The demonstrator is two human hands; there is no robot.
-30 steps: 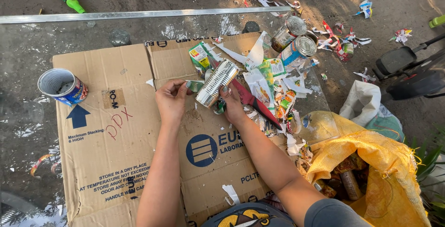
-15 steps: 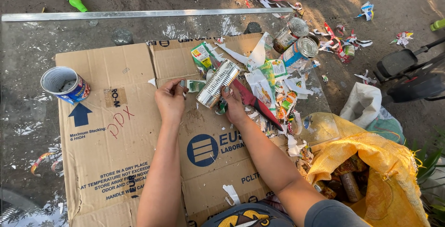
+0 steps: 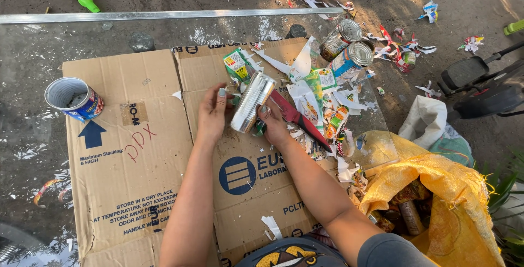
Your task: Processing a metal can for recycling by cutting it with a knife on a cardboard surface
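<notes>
A bare silver tin can (image 3: 252,102) lies on its side above the flattened cardboard box (image 3: 136,152), held between both hands. My left hand (image 3: 213,111) grips its left side, fingers curled over the top. My right hand (image 3: 273,126) holds its lower end from the right, with a bit of green label under the fingers. A red-handled cutter (image 3: 299,120) lies just right of my right hand. A heap of torn paper labels (image 3: 322,109) spreads to the right of the can.
An open blue-labelled can (image 3: 73,99) stands at the cardboard's left edge. Two labelled cans (image 3: 349,46) lie at the upper right. A yellow sack (image 3: 436,201) holding cans sits at the lower right. A metal rail (image 3: 164,15) crosses the top; bottles and paper scraps lie beyond it.
Both hands and the can have stayed in place; the can has turned slightly and the fingers have shifted on it.
</notes>
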